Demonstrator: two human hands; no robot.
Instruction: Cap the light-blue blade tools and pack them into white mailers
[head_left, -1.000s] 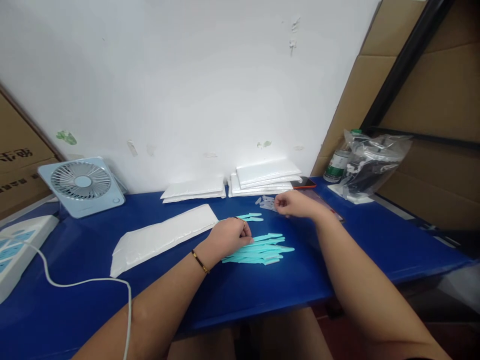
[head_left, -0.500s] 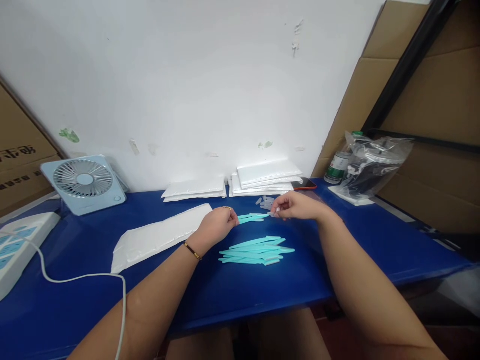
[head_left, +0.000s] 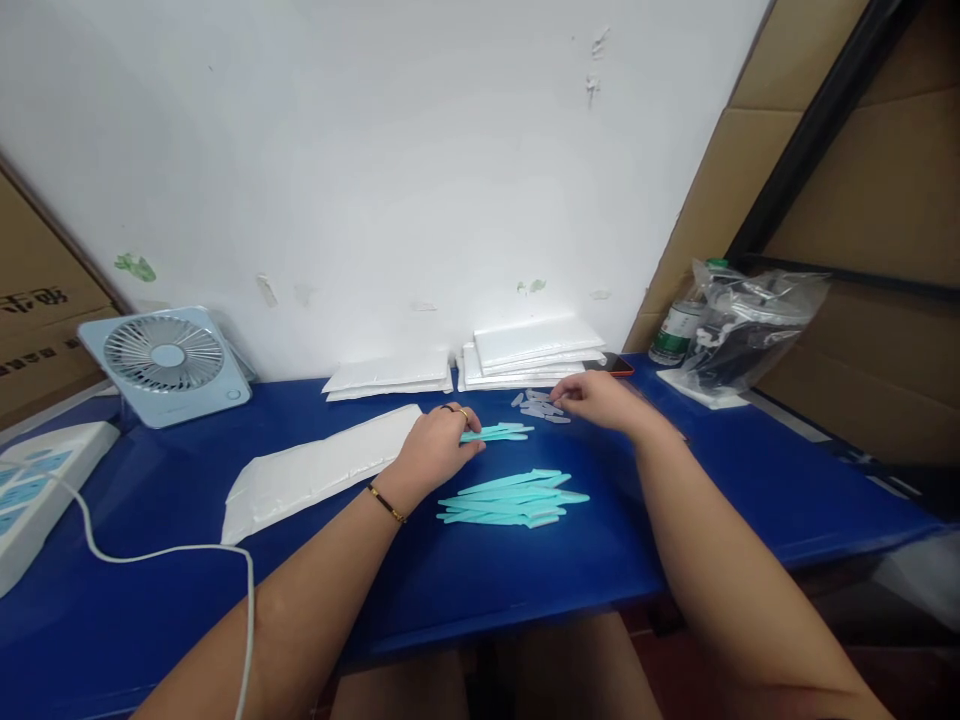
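Note:
My left hand is over a small group of teal eyebrow razors, thumb and fingers apart around their handle ends. These razors lie on the blue table, blades toward the right. My right hand reaches into a little heap of clear plastic blade caps, its fingertips pinched at a cap on the heap's right edge. Closer to me lies a larger fanned pile of teal eyebrow razors. A long white padded packet rests left of my left hand.
White packets and a taller packet stack lie along the wall. At left are a blue fan, a power strip and a white cable. A bottle and plastic bag stand right, near a phone.
My left hand has loosened from the razor it held, which now lies with the small group. My right hand has moved back from the razor's end to the caps.

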